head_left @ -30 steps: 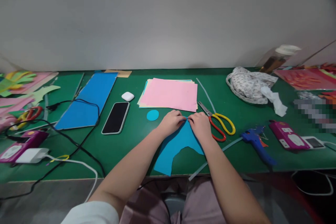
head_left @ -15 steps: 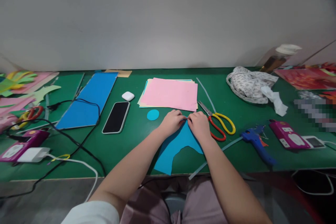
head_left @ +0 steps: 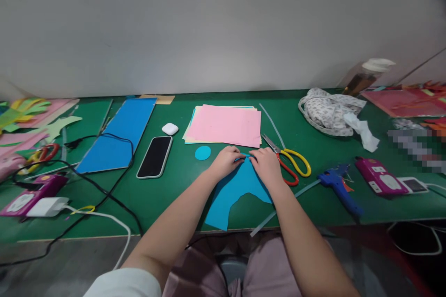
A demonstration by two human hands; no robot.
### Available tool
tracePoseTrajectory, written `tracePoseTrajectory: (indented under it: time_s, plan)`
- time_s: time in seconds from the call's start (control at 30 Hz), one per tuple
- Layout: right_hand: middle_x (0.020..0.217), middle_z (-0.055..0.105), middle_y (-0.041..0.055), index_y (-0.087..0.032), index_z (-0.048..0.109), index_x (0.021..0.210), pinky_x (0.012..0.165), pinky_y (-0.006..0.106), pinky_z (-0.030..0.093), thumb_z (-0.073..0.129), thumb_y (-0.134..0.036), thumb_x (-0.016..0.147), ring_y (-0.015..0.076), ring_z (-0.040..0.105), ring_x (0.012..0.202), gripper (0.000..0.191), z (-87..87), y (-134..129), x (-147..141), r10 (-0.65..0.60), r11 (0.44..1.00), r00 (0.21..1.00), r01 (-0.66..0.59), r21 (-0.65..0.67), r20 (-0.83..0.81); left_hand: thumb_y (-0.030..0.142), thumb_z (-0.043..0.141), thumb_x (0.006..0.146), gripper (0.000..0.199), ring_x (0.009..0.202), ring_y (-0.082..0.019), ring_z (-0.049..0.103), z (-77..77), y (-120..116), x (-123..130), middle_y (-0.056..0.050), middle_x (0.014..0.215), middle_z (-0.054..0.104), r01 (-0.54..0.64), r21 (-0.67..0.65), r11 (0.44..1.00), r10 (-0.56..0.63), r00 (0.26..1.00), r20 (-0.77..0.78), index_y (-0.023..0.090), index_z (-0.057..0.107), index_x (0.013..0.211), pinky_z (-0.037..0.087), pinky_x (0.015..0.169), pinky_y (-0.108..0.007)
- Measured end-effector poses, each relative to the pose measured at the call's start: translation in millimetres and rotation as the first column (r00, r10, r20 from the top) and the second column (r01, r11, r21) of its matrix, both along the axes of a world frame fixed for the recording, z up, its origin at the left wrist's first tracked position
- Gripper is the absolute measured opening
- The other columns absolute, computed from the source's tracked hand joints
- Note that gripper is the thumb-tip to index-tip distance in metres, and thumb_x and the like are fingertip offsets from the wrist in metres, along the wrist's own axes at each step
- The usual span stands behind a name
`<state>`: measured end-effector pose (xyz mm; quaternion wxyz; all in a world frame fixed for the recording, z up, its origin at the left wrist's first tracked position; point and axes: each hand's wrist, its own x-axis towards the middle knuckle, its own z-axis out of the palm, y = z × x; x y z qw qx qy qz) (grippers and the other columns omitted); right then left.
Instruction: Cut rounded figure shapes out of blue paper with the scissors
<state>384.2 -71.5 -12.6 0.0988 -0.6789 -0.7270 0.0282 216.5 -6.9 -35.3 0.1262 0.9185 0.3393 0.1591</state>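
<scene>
A blue sheet of paper [head_left: 240, 186] with a curved piece cut from its near edge lies in front of me. My left hand [head_left: 228, 162] pinches its far edge, which looks rolled or folded over. Close beside it, my right hand [head_left: 265, 163] grips the same edge from the right. A small blue paper circle [head_left: 202, 152] rests left of my left hand. Beyond both hands is a stack of coloured paper [head_left: 225, 125] with a pink sheet on top. Scissors [head_left: 287, 160] with red and yellow handles lie just right of my right hand.
Left are a phone [head_left: 155, 157], a white case [head_left: 170, 128], a blue board [head_left: 118, 137] and black cables. A blue glue gun [head_left: 339, 188], purple power strip [head_left: 379, 176], patterned cloth [head_left: 329, 111] and bottle [head_left: 365, 76] are on the right. A grey partition [head_left: 223, 32] stands behind.
The fingers have shifted slightly apart along the far edge of the blue paper, and a little more of that edge shows between them. The view has tilted slightly.
</scene>
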Motion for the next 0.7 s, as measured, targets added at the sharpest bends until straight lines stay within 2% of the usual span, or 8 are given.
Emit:
tracePoseTrajectory:
  time_s: [0.17,0.43,0.6,0.7]
  plan:
    - [0.095,0.074,0.0096,-0.016,0.076,0.093,0.079,0.035,0.037,0.055,-0.024,0.094,0.0269,0.058,0.095,0.022,11.5,-4.5,5.6,0.006,0.999,1.0,-0.007,-0.051,-0.011,0.021,0.063,0.088,0.018,0.084,-0.019,0.061,-3.7,-0.1,-0.9,-0.008,0.089,0.067,0.009,0.029,1.0,-0.01,0.999,0.037,0.019,0.077,0.098,0.048,0.077,-0.03]
    - [0.098,0.073,0.0104,-0.016,0.075,0.093,0.081,0.034,0.041,0.055,-0.024,0.094,0.0251,0.06,0.096,0.021,21.6,-11.2,4.3,0.079,0.992,0.993,-0.087,-0.096,-0.088,0.019,0.057,0.09,0.02,0.083,-0.019,0.061,-12.4,-1.2,-0.3,-0.008,0.086,0.067,0.009,0.091,0.996,-0.017,0.997,0.081,0.017,0.076,0.092,0.048,0.076,-0.031]
    - [0.097,0.073,0.0053,-0.018,0.075,0.091,0.084,0.028,0.044,0.056,-0.023,0.094,0.0198,0.063,0.097,0.019,24.6,-13.7,13.6,0.135,0.976,0.969,-0.166,-0.138,-0.209,0.006,0.05,0.087,0.032,0.088,-0.02,0.062,-14.8,-5.7,-3.7,-0.01,0.095,0.069,0.018,0.127,0.992,-0.027,0.997,0.068,0.017,0.073,0.107,0.05,0.079,-0.033]
    - [0.098,0.073,0.0069,-0.017,0.074,0.092,0.084,0.028,0.046,0.056,-0.021,0.094,0.0201,0.064,0.096,0.019,25.2,-13.1,19.0,0.118,0.975,0.961,-0.16,-0.156,-0.25,0.007,0.049,0.088,0.034,0.093,-0.022,0.063,-12.5,-13.7,-5.5,-0.011,0.1,0.07,0.014,0.142,0.99,-0.02,0.999,0.047,0.017,0.071,0.113,0.052,0.083,-0.036]
